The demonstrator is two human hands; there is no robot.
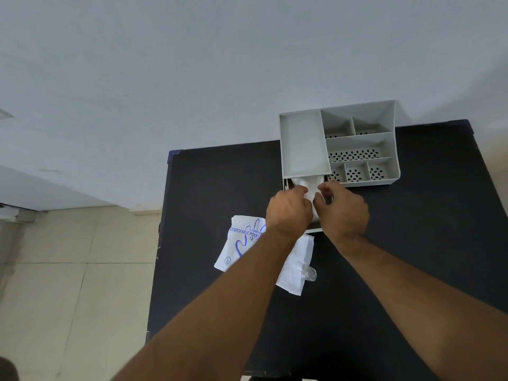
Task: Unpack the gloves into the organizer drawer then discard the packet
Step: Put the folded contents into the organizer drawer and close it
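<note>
Both bare forearms reach up from the near edge of the dark counter (412, 229) toward the grey organizer (305, 141), which stands at the counter's far edge against the pale wall. Just in front of the organizer its drawer (313, 230) is pulled out, mostly hidden under the hands. The left hand (288, 213) and the right hand (343, 210) meet over the drawer, side by side, fingers curled and pinched on the thin white gloves (303, 184), which bunch at the drawer's far end, right under the organizer's front wall. Nearer than the organizer, on its left-hand side, the white packet (242, 243) with blue "DISPOSABLE" print lies flat on the counter, partly covered by the left forearm. A crumpled clear scrap (309, 272) rests at the packet's right edge.
</note>
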